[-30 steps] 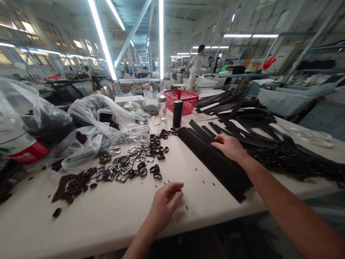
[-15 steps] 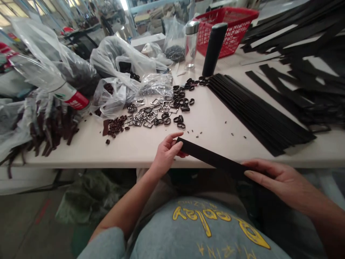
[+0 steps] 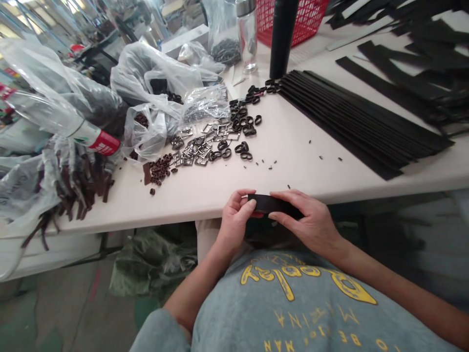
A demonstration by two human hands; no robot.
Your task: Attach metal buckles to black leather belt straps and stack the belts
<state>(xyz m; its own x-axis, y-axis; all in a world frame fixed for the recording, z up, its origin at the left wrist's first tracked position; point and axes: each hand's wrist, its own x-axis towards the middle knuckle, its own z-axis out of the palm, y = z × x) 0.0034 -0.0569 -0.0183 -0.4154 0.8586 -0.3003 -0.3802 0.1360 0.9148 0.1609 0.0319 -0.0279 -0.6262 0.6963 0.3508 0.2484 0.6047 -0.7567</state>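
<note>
A black strap (image 3: 264,204) spans the short gap between my two hands at the table's front edge. Its end is pinched between thumb and fingers of my left hand (image 3: 239,211). Further along, my right hand (image 3: 306,215) grips the same strap, thumb below and fingers above; the rest of it is hidden behind that hand. Beyond the hands lie black loops (image 3: 246,155), metal buckles (image 3: 198,150) and small brown rings (image 3: 160,168). A row of black straps (image 3: 351,117) is laid side by side to the right.
A black bottle (image 3: 283,39), a glass bottle (image 3: 248,44) and a red basket (image 3: 308,22) stand at the back. Plastic bags (image 3: 154,73) and brown strips (image 3: 78,190) cover the left. More black strips (image 3: 399,83) lie far right.
My right hand has moved left along the strap, close to my left hand, so less strap shows between them. The view has shifted, with the table's back objects higher in the picture.
</note>
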